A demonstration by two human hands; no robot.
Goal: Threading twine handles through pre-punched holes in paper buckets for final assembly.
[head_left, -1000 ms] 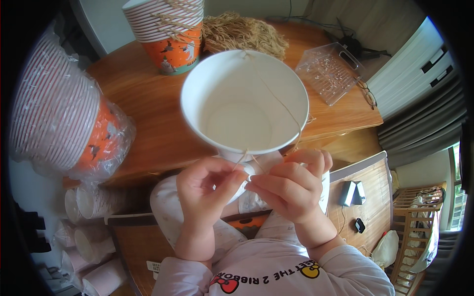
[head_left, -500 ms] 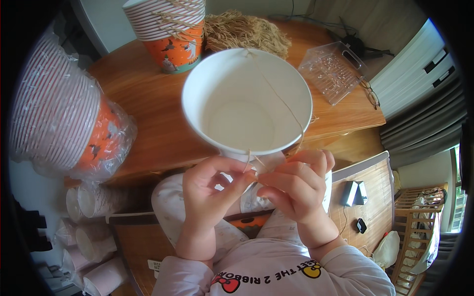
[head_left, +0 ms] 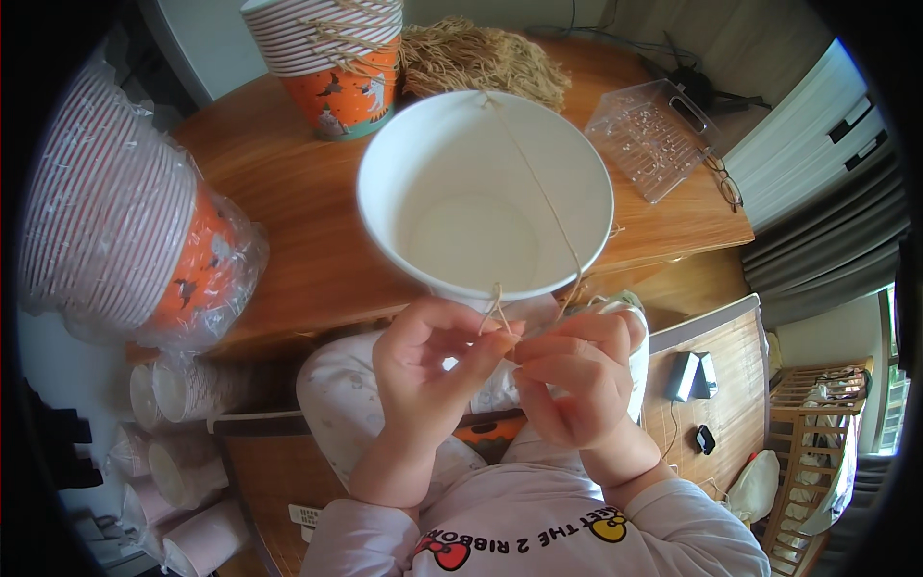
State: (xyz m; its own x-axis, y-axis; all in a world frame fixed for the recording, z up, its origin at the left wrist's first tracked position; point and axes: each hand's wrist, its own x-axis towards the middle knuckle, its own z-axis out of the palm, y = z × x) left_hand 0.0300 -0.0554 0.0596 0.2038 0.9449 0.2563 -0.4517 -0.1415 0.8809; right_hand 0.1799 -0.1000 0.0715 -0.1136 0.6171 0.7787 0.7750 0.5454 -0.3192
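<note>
A white-lined paper bucket (head_left: 476, 236) stands tilted in front of me, its open mouth facing up. Tan twine (head_left: 538, 183) runs from the far rim across the opening to the near rim, where it loops through. Just below that near rim, my left hand (head_left: 437, 361) pinches the twine between thumb and forefinger. Touching it at the fingertips, my right hand (head_left: 582, 370) is closed on the twine too. The fingers hide the twine's end and any knot.
Nested orange patterned buckets (head_left: 336, 82) with twine stand at the back left of the wooden table (head_left: 288, 250), beside a twine bundle (head_left: 490, 60). Plastic-wrapped buckets (head_left: 125, 212) are at the left. A clear plastic box (head_left: 649, 139) and glasses (head_left: 726, 183) lie on the right.
Both hands have shifted slightly right and come closer together. The twine at the near rim now forms a crossed loop, and the strand over the opening looks straighter.
</note>
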